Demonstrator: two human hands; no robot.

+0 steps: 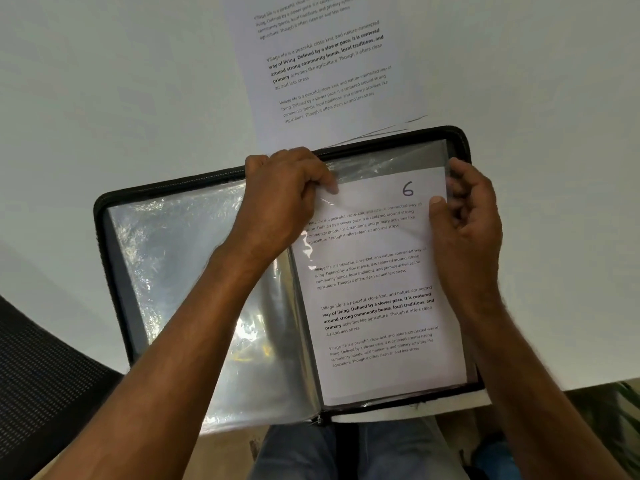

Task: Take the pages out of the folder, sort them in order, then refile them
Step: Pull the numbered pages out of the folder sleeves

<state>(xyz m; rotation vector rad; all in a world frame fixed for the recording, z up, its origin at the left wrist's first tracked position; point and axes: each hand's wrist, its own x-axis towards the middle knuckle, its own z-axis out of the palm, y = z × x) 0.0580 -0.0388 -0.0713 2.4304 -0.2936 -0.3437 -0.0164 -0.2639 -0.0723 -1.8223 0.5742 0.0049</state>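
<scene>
- Page marked "6" (381, 271): seated in the right-hand clear sleeve (391, 161) of the open folder (114, 216), with its top edge near the sleeve mouth.
- Folder position: lying open on the white table (104, 81), near edge overhanging toward the person's lap; the left-hand sleeves (180, 278) appear empty.
- Loose pages (322, 64): a printed stack on the table just beyond the folder's far edge, partly tucked behind it.
- Progress, as a judgement: whether page 6 is coming out or going back in cannot be told. Several sheets lie outside the folder, so filing is unfinished.
- Left hand (284, 195): fingers curled, pinching the sleeve's top edge near the spine, apparently holding the mouth open.
- Right hand (464, 216): fingers curled at the sleeve's outer top corner, thumb pressed on the page's right margin.
</scene>
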